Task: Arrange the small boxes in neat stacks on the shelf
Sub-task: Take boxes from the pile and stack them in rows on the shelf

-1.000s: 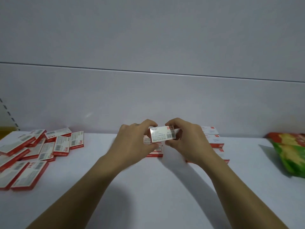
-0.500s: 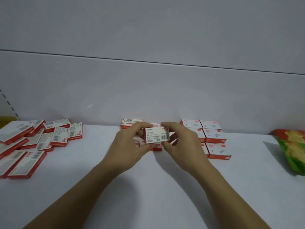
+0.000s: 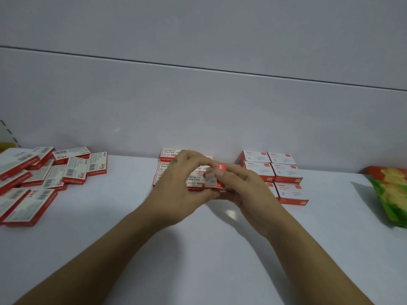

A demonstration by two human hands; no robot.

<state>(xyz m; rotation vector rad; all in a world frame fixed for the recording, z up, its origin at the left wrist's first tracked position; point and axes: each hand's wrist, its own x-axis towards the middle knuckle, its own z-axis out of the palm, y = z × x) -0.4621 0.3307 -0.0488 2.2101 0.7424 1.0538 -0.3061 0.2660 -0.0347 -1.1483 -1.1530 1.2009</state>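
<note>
White shelf (image 3: 198, 249) with a pale back panel carries all items.

1. Held item: one staple box (image 3: 212, 178) sits between both hands, in front of the centre stacks (image 3: 169, 157) at their right-front corner.
2. Left hand (image 3: 176, 190): fingers curled over the box from the left. Right hand (image 3: 244, 192): thumb and fingers pinching its right side.
3. Change: half a second ago the box showed its barcode face to the camera, long side level. It now appears turned, a red end uppermost, and lower, close to the top of the stack. The box is blurred, so contact with the stack cannot be confirmed.
4. Judgement: the box is being reoriented to match the brand-up boxes below; placement is not yet done.
5. Remaining: the loose pile (image 3: 44, 177) at left is unsorted; the right stacks (image 3: 284, 172) are neat.
</note>
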